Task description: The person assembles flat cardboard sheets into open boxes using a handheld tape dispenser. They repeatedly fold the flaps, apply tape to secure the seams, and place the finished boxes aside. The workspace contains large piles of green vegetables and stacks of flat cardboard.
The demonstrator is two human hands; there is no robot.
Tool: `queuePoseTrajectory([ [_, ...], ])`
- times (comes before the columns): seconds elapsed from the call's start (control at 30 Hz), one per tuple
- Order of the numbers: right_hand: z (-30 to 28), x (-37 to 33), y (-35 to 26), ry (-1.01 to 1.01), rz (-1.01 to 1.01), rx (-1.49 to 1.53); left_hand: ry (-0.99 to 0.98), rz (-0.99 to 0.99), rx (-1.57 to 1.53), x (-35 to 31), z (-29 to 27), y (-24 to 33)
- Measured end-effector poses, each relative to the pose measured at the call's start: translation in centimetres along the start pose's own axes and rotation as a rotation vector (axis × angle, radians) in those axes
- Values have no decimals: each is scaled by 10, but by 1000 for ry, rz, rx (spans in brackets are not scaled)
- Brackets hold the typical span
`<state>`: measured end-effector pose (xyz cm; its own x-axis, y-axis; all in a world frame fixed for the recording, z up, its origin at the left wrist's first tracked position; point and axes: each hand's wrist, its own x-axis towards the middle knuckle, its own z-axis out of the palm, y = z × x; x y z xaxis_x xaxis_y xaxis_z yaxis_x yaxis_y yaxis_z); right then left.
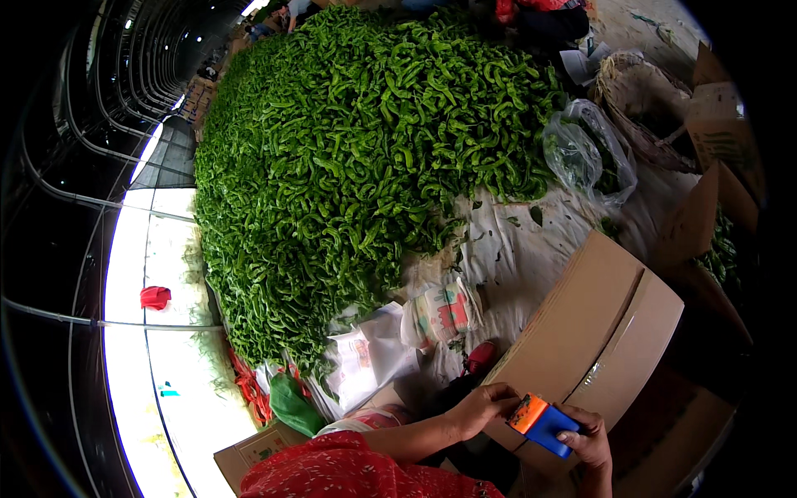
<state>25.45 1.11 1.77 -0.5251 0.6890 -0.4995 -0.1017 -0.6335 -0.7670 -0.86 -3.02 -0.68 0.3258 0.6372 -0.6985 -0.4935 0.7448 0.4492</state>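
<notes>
Head view. The dispenser (545, 426), an orange and blue tool, is over the near end of the carton (573, 324), at the lower right. The right hand (586, 436) grips the blue body, fingers wrapped and thumb across it. The left hand (490, 408) is at the orange end, fingers curled, with little gap between the tips; whether they pinch anything cannot be told.

Status, by judgement. Done: the carton's top flaps are folded in, and a glossy strip (589, 378) lies along part of the seam nearer the hands. Left: the far part of the seam shows as a dark line, so closure appears incomplete. The pile of peppers (374, 141) remains large, and an open carton (696, 220) at the right holds more peppers.

Visibility limits. The carton's contents are hidden. The hands and dispenser cover the near end of the seam; any tape between tool and carton cannot be made out. The right forearm is mostly cut off by the lower edge. A co-worker in red (540, 5) is cropped by the upper edge. The far left is too dark to read.
</notes>
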Motion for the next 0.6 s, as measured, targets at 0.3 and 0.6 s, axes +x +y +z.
queuePoseTrajectory([
  [0.3,-220,-152,-45,539,196,-962,415,437,402,101,-95,56],
  [0.6,-269,8,157,963,474,-1037,616,24,597,238,-94,-29],
])
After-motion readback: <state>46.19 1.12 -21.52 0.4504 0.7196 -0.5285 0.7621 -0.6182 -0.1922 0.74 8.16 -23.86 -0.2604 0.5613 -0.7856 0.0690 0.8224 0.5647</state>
